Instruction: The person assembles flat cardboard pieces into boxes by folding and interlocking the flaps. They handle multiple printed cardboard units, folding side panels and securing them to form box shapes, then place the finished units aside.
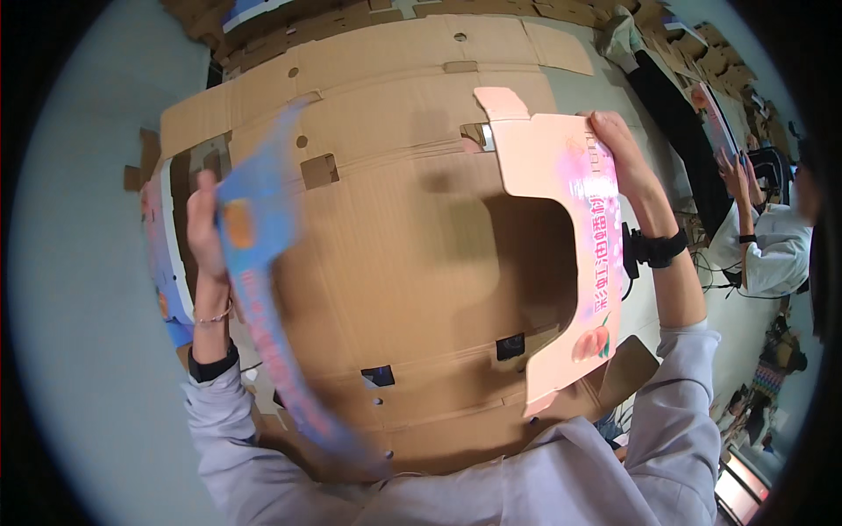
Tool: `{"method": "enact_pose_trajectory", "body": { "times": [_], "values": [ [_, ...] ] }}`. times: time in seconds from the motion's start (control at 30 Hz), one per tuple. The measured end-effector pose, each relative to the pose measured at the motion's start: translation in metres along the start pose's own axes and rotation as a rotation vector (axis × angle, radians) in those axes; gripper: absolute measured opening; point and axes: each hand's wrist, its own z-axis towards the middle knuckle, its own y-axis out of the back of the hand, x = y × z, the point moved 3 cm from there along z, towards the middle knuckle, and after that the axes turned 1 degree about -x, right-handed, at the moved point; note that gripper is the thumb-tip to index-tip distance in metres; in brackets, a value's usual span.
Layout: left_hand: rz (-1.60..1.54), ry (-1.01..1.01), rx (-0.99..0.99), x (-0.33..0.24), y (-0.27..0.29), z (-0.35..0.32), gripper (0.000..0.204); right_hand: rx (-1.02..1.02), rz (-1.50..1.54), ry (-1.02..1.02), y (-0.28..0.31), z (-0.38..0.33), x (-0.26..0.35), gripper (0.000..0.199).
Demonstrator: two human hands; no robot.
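Observation:
My left hand [206, 230] grips the outer edge of a blue and pink printed cardboard panel [263, 210], which is smeared by motion and slants down toward my body. On the other side, my right hand [618, 153] is closed on the upper edge of a pale pink printed cardboard panel [553, 158]. This one has a wide curved cutout on its inner side and a peach picture near its lower end. Between and under both lies a large brown cardboard sheet [395, 263] with fold lines, round holes and rectangular slots. Whether the panels join the sheet, I cannot tell.
More printed cardboard [156, 237] stands beyond my left hand. Further flat cardboard [351, 31] lies along the far side. At the right, another person [772, 237] holds a printed panel [717, 118], with cables [715, 272] near them.

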Motion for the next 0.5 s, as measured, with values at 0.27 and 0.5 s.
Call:
{"method": "enact_pose_trajectory", "body": {
  "times": [0.27,0.5],
  "values": [
    [1.154,-0.088,-0.122,-0.011,-0.080,0.004,0.046,-0.210,-0.211,-0.045,-0.015,0.003,-0.005,0.049],
    [1.164,-0.104,-0.168,-0.018,-0.098,0.016,0.038,-0.229,-1.225,0.156,-0.073,0.024,-0.001,0.045]
  ]
}}
